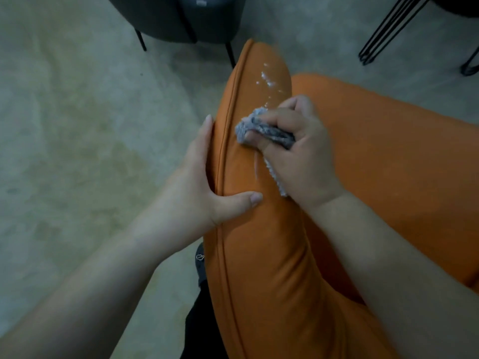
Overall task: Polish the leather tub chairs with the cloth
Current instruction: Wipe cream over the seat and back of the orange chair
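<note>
An orange leather tub chair (259,255) fills the centre and right, its curved back rim running from the bottom to the upper middle. White foam spots (268,79) lie on the rim's far part. My right hand (298,149) grips a bunched grey cloth (259,126) and presses it on the rim just below the foam. My left hand (204,182) holds the rim's outer side, fingers straight along the piped seam and thumb laid across the top.
A dark grey tub chair (181,19) on thin black legs stands at the top centre. Black hairpin table legs (388,29) are at the top right. Pale concrete floor (77,125) spreads to the left. My dark shoe (201,263) shows beside the chair.
</note>
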A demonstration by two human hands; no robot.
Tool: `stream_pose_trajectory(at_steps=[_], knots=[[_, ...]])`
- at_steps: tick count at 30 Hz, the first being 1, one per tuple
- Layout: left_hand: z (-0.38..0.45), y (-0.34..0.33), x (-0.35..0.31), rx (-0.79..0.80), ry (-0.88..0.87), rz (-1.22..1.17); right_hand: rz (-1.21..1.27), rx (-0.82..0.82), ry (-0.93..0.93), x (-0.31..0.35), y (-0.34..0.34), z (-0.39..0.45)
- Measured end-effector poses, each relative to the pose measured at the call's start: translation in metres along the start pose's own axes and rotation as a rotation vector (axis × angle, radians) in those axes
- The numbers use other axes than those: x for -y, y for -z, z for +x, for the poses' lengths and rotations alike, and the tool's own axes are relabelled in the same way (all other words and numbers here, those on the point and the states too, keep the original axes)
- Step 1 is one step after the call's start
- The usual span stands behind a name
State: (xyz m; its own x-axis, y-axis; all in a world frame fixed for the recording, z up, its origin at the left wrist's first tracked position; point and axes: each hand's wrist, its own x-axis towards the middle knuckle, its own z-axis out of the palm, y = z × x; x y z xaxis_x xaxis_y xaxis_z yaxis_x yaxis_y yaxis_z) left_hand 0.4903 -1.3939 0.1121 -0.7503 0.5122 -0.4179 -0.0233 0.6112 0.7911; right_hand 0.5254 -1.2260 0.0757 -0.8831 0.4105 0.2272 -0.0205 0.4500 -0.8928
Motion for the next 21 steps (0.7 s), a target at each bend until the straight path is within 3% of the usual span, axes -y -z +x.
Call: stream_pose_trajectory(at_steps=[7, 11, 14, 21], knots=[[0.043, 0.024, -0.012, 0.180, -0.076, 0.059, -0.050, 0.020, 0.013, 0.000, -0.003, -0.010], [0.061, 0.033, -0.012, 0.267, -0.111, 0.104, -0.064, -0.216, -0.121, -0.017, -0.021, 0.062], [0.074, 0.044, -0.014, 0.280, -0.145, 0.179, -0.029, -0.288, -0.225, -0.025, -0.024, 0.080], [0.091, 0.050, -0.019, 0.340, -0.185, 0.153, 0.033, -0.167, -0.091, -0.006, -0.016, 0.012]])
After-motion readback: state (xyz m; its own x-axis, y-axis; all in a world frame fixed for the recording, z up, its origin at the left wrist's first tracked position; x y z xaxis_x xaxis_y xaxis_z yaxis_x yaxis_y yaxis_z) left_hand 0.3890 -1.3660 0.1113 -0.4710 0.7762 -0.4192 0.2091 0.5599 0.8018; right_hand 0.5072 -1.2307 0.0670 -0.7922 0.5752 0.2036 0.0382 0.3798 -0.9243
